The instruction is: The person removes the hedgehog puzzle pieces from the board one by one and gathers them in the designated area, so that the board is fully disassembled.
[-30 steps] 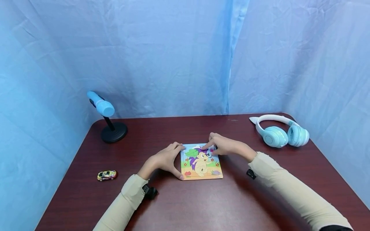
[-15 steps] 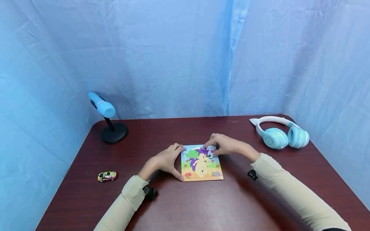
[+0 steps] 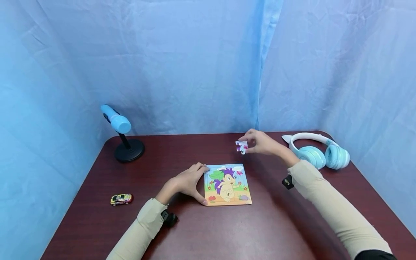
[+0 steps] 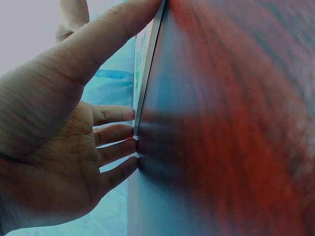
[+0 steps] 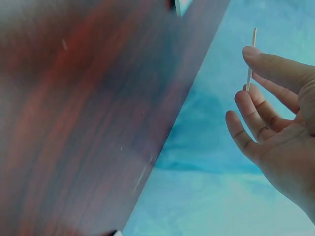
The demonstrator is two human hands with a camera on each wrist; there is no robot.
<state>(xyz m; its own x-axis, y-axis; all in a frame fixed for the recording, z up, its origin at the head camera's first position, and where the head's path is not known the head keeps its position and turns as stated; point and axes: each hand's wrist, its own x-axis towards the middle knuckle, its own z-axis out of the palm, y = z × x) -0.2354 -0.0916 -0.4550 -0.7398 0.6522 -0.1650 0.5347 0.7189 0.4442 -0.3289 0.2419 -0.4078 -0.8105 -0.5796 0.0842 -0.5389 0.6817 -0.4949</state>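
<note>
A square picture puzzle board with a hedgehog on it lies flat on the dark red table. My left hand braces the board's left edge, thumb at the near corner and fingertips against the side. My right hand is raised above the table behind the board and pinches a small puzzle piece between thumb and fingers. In the right wrist view the piece shows edge-on as a thin sliver. The board's top right corner has a pale gap.
A blue microphone on a black round stand stands at the back left. A small toy car sits near the left edge. Pale blue headphones lie at the back right. Blue cloth walls surround the table.
My right hand has lifted a puzzle piece out of the board's top right corner and carried it up and back. The left hand has stayed on the board's left edge.
</note>
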